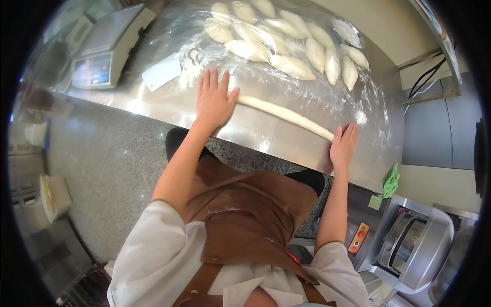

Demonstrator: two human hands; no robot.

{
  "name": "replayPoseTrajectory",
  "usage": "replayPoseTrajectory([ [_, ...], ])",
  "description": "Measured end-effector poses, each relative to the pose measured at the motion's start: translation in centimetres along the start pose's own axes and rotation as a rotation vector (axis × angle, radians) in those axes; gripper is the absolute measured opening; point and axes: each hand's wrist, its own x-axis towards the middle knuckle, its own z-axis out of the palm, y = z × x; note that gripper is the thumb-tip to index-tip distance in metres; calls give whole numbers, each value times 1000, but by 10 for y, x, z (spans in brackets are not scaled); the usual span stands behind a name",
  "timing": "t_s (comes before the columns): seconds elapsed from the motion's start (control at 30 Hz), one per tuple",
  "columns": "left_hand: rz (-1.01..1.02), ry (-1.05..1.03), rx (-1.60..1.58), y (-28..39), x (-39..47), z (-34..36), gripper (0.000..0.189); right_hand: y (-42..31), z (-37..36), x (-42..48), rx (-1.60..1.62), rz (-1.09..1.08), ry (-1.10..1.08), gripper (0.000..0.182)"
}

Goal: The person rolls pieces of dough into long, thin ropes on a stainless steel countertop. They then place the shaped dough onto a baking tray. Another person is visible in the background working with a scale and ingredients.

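Observation:
A long, thin rope of pale dough lies slantwise across the steel worktable. My left hand is flat, palm down, at its left end, fingers spread; the palm hides that tip. At the other end my right hand rests palm down with fingers extended, covering the right tip. Neither hand grips the rope. Beyond it, several plump, tapered dough pieces sit close together, some under clear plastic film. A white dough scraper lies left of my left hand, beside scattered flour.
A digital scale stands at the table's left end. At the back right is a small metal bowl. A green cloth hangs by the right corner, near a steel machine with a button panel.

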Motion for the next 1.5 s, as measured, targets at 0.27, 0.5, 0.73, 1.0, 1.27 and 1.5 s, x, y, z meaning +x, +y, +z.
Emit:
replayPoseTrajectory([
  [0.27, 135, -76, -26, -8, -104, -43, 66, -16, -36, -117, 53, -52, 4, 67],
  [0.5, 57, 20, -5, 5, -49, -14, 64, -1, -19, -31, 35, -40, -20, 66],
  [0.73, -11, 26, -5, 21, -29, -2, 62, 11, -9, -2, 99, -111, 28, 65],
  [1.0, 70, -68, -7, 19, -80, -37, 63, 2, -33, -77, 203, -25, -26, 63],
  [1.27, 258, -41, -52, 76, -40, 8, 61, -230, 1, -54, 166, -317, -28, 66],
  [1.5, 189, 96, -15, 77, 13, 23, 61, -217, 38, 27, 114, -267, 169, 75],
])
